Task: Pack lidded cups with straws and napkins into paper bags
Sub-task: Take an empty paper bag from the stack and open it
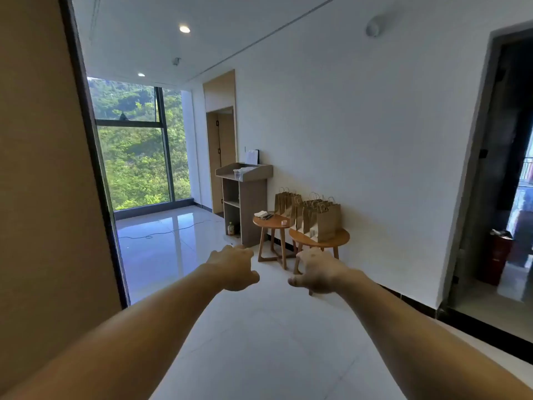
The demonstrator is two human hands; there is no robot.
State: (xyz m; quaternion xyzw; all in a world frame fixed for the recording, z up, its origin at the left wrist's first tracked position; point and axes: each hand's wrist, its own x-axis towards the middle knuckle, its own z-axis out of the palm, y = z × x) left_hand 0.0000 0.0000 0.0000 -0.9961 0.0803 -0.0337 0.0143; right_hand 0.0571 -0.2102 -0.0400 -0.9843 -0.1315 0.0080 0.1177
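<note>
Two hands, and I am holding both out at arm's length: left hand [233, 267] and right hand [317, 271], backs up, side by side but apart, hanging above the white tiled floor [259, 350]. My fingers [240, 249] are drooping loose and released, grasping nothing. One cluster of brown paper bags [326, 222] with twisted handles is standing upright on the larger round wooden surface [341, 236] by the white wall, well ahead of my hands. The farther bags [284, 202] are standing just behind, and I cannot tell on what. One smaller round surface [272, 223] beside it is carrying a white folded stack [262, 214], possibly napkins, and a small pink item [285, 222]. One grey stand [253, 203] is bearing a clear plastic item [238, 173], too small to tell. One cable [173, 230] is lying on the floor before the window [138, 163].
</note>
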